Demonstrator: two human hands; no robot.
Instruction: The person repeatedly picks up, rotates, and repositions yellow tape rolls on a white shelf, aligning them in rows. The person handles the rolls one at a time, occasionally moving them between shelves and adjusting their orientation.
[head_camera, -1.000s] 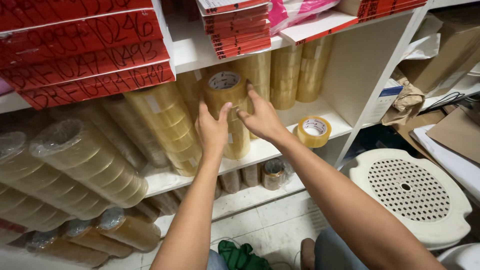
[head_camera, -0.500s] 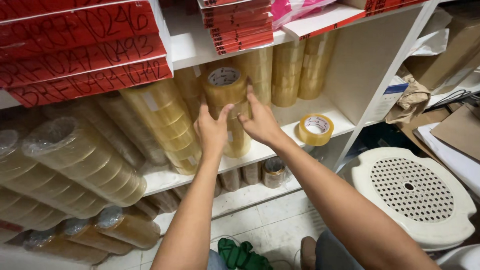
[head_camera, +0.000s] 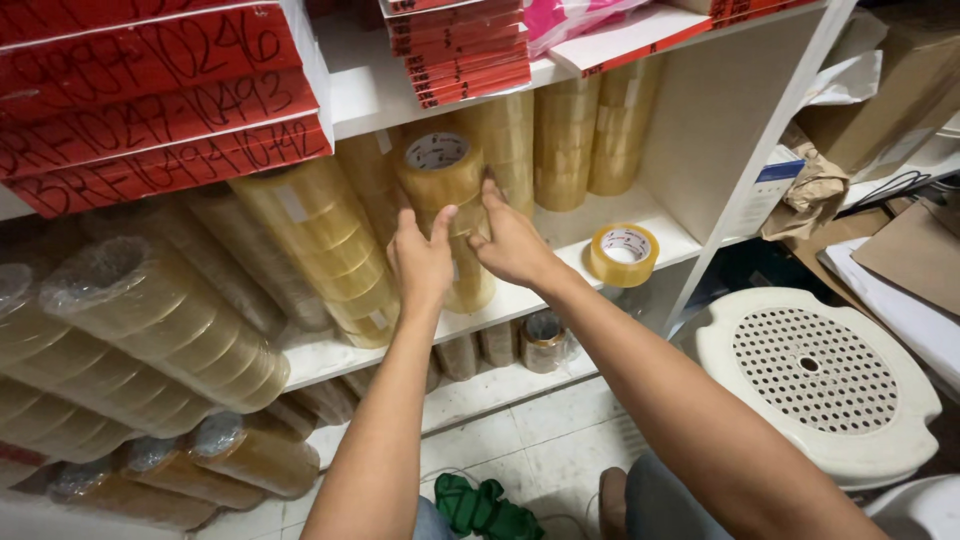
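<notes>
- Hands stayed on the same stack of tape rolls (head_camera: 447, 215) as a second before; no roll had left the shelf (head_camera: 640, 215).
- Left hand (head_camera: 422, 262) lay flat against the stack's left side, fingers spread, gripping nothing.
- Right hand (head_camera: 512, 243) pressed the right side, fingers loosely curled, not closed around a roll.
- Stack stood tilted on the middle shelf, between the wrapped sleeves (head_camera: 320, 245) and a loose roll (head_camera: 622, 254).
- Judgement: steadying only, no lift begun.
</notes>
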